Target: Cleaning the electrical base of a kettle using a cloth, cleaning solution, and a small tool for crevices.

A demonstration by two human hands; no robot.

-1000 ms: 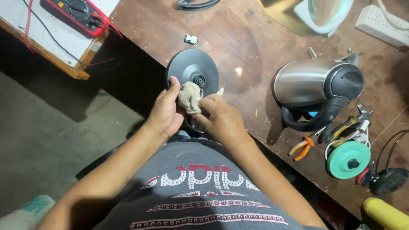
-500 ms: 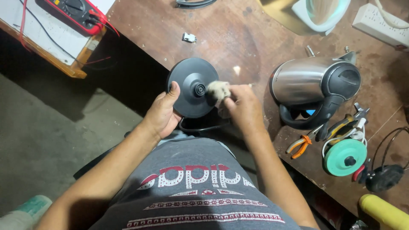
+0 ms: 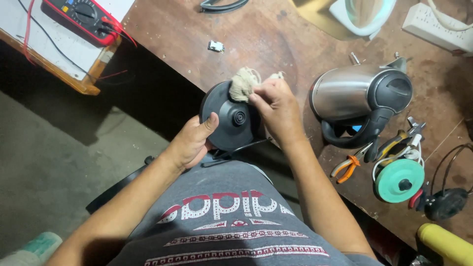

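Observation:
My left hand (image 3: 193, 142) grips the lower left rim of a round black kettle base (image 3: 226, 118) with a small centre connector, holding it above my lap at the bench edge. My right hand (image 3: 277, 109) pinches a wad of beige cloth (image 3: 241, 83) and presses it against the base's upper rim. A black cord trails from under the base toward my lap.
A steel kettle with a black handle and lid (image 3: 359, 98) lies on the brown workbench (image 3: 276, 34) to the right. Orange-handled pliers (image 3: 349, 166), a green reel (image 3: 399, 180), a power strip (image 3: 436, 27) and a small white part (image 3: 215, 47) lie around. A multimeter (image 3: 84, 17) rests on a wooden shelf at left.
The cloth in my right hand has travelled from the base's lower centre, past its right side, up to its top rim. My left hand kept hold of the base.

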